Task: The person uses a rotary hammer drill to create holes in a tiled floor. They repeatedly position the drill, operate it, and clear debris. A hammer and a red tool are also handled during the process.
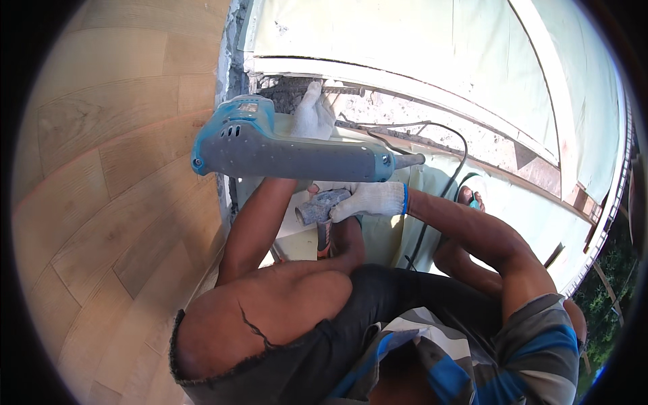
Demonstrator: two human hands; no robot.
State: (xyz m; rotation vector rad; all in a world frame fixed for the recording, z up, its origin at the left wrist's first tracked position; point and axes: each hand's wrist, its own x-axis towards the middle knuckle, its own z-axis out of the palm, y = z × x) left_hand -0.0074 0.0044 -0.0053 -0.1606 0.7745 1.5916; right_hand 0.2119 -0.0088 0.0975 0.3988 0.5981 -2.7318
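A teal and dark-grey corded power tool lies across the middle of the view, above my left forearm. Beyond it, my left hand, in a white knit glove, reaches to a narrow steel rod along the broken concrete gap. Its fingertips close on the rod; the tool partly hides the hand. My right hand, gloved likewise, is wrapped round a dusty grey cylindrical piece just below the tool. Whether that piece belongs to the tool is hidden. Under it, an orange and dark object shows partly.
Wood-look tiles cover the left side. Pale sheeting lies at the far side, edged by a white strip. A black cable loops on the right, near a foot. My bent knee is close below.
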